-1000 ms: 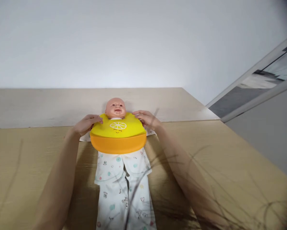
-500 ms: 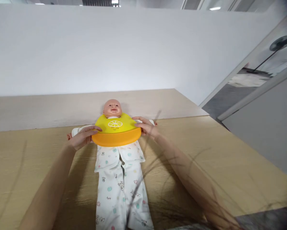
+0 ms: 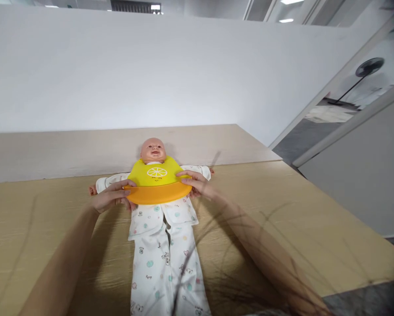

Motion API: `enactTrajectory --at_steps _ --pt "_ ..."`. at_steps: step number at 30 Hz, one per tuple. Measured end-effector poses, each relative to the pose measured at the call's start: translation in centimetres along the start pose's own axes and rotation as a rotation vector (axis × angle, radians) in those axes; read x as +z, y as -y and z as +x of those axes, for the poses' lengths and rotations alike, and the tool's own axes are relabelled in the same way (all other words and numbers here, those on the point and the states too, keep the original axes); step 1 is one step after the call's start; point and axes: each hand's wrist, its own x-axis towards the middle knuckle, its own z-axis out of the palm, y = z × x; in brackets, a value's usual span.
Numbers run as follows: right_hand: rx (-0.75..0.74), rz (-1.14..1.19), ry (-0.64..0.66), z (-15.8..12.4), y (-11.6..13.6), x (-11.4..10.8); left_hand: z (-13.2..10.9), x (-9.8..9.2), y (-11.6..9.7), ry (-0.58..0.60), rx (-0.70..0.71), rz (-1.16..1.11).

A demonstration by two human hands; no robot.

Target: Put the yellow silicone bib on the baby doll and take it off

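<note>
A baby doll (image 3: pixel 153 150) lies face up with its arms spread, dressed in a white patterned jacket (image 3: pixel 146 220) and matching trousers (image 3: pixel 150 267). Over its chest is a yellow bib (image 3: pixel 157 172) with a white citrus slice print and an orange catch pocket (image 3: pixel 159 194) along the bottom. My left hand (image 3: pixel 113 196) is closed on the left end of the pocket, thumb and fingers around its edge. At the opposite end, my right hand (image 3: pixel 197 183) grips the bib, its fingertips resting on the yellow front. The undersides of both hands are partly hidden.
The doll rests on a wooden table (image 3: pixel 265 210), its head on a paler strip (image 3: pixel 52 153) at the back. Behind stands a white partition (image 3: pixel 117 70). A black fan (image 3: pixel 370 66) is beyond the gap at right. Dark hair strands blur across the lower view.
Both hands have slid slightly down the bib's sides, uncovering more of the doll's sleeves. The camera view has shifted a little; the doll stays in place.
</note>
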Motion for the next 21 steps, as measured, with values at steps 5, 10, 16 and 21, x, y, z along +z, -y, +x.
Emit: enactTrajectory --at_steps 5,10,16,21 --pt "0.03 0.003 0.002 -0.4 0.2 0.4 0.2 -1.0 0.7 0.055 0.016 -0.026" --pt "0.01 -0.004 0.028 -0.5 -0.3 0.1 0.1 -1.5 1.4 0.05 -0.016 -0.034" --pt "-0.072 -0.05 0.059 0.0 -1.3 -2.9 0.6 -2.1 1.4 -0.554 0.094 0.151" --pt "-0.21 -0.053 -0.509 0.5 -2.0 -6.9 1.2 -3.4 1.8 -1.244 0.323 0.621"
